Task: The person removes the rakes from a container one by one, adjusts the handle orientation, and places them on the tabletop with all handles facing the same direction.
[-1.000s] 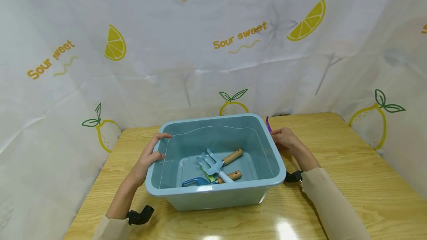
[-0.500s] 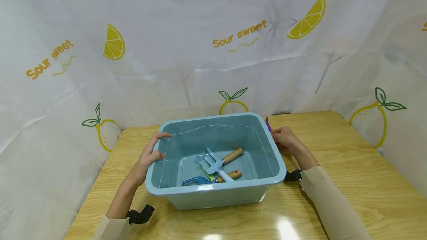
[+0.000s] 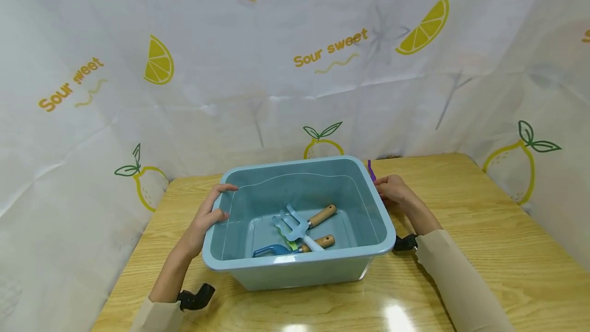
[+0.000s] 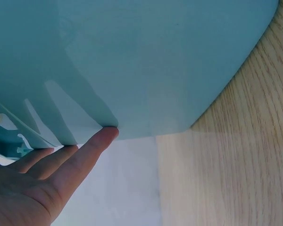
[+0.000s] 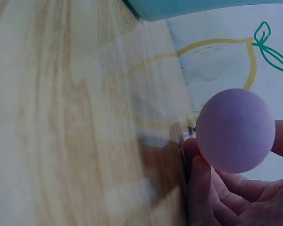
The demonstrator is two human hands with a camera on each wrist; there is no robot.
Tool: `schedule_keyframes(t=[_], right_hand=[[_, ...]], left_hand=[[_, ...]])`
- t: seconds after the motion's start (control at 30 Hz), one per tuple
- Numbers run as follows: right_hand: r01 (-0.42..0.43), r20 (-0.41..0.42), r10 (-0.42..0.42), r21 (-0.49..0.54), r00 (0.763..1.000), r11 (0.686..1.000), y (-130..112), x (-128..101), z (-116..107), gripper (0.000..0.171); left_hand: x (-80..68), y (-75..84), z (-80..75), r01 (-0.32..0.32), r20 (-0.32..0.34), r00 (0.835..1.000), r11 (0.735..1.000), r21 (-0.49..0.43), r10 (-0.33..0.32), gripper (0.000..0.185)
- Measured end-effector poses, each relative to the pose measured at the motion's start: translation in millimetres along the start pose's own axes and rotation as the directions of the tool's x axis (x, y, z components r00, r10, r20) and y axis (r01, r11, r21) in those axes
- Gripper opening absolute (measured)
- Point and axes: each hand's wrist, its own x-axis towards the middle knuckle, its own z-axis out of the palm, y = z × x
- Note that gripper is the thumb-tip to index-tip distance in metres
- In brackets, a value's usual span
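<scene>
A light blue plastic basin [image 3: 295,275] stands on the table in the head view. My left hand [image 3: 209,214] grips its left rim, thumb and a fingertip over the edge. In the left wrist view, other fingers [image 4: 75,167] lie against the outer wall. Inside lie a pale blue hand fork [image 3: 292,228], a darker blue tool [image 3: 276,250], wooden handles [image 3: 322,215] and a bit of green underneath. Beside the right wall, my right hand [image 3: 394,191] holds a purple thing [image 3: 371,170] with a curved tip. The right wrist view shows its rounded lilac end [image 5: 236,131].
The wooden table [image 3: 498,250] spreads around the basin. A white cloth [image 3: 230,117] printed with lemons hangs behind and at both sides. A small dark item [image 3: 389,158] lies at the table's back edge.
</scene>
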Motion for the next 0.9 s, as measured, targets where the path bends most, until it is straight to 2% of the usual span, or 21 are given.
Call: schedule_keyframes(t=[0.23, 0.53, 0.9], right_hand=[[0.026, 0.014, -0.026, 0.012, 1.000, 1.000, -3.3, -1.3, -0.2, 0.044], [0.038, -0.034, -0.038, 0.011, 0.999, 0.999, -1.7, -1.9, 1.7, 0.053], [0.047, -0.049, -0.046, 0.012, 0.998, 0.999, -3.3, -2.4, 3.5, 0.045]], left_hand=[[-0.6, 0.1, -0.4, -0.005, -0.001, 1.000, 1.000, -0.005, 0.005, 0.057], [0.6, 0.5, -0.6, -0.004, 0.000, 1.000, 1.000, 0.003, 0.004, 0.058], [1.0, -1.0, -1.3, 0.002, -0.003, 1.000, 1.000, 0.000, -0.002, 0.058]])
